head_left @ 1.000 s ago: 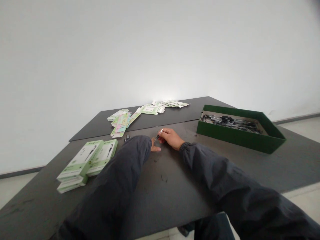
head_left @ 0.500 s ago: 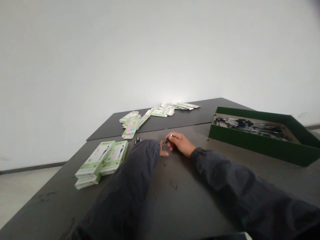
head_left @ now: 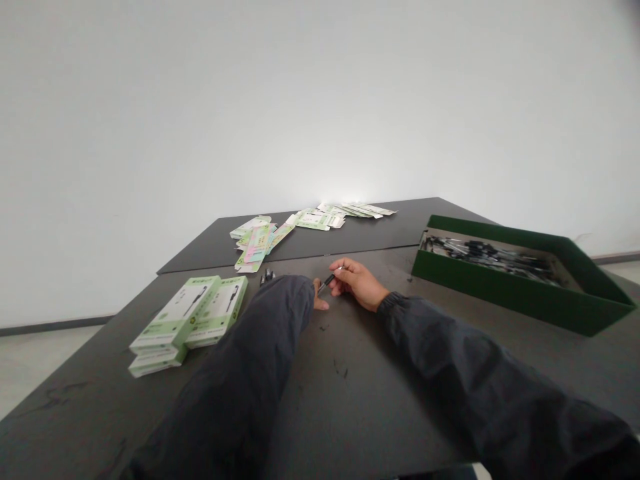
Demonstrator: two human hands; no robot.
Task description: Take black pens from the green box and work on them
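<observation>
Between the thumb and fingers of my right hand (head_left: 361, 285) is a slim pen (head_left: 327, 281) with a dark grip. It slants down toward my left hand (head_left: 321, 301), and its lower end reaches the left fingers. My left hand is partly closed, low at the table, with most of its fingers hidden behind my own sleeve. What it holds, if anything, cannot be made out. Dark and silver pen ends (head_left: 267, 276) show just past the left sleeve, the rest of them covered by the arm.
Green-and-white pen boxes (head_left: 173, 313) are stacked at the left of the dark table (head_left: 345, 413). Flattened cartons (head_left: 257, 243) and more flat cartons (head_left: 320, 219) lie toward the back. A green open box (head_left: 500, 293) at the right holds many loose pens (head_left: 485, 257).
The pen in my right hand has shifted slightly down and left, closer to the left fingers. The whole view has moved a little, so the boxes appear farther left.
</observation>
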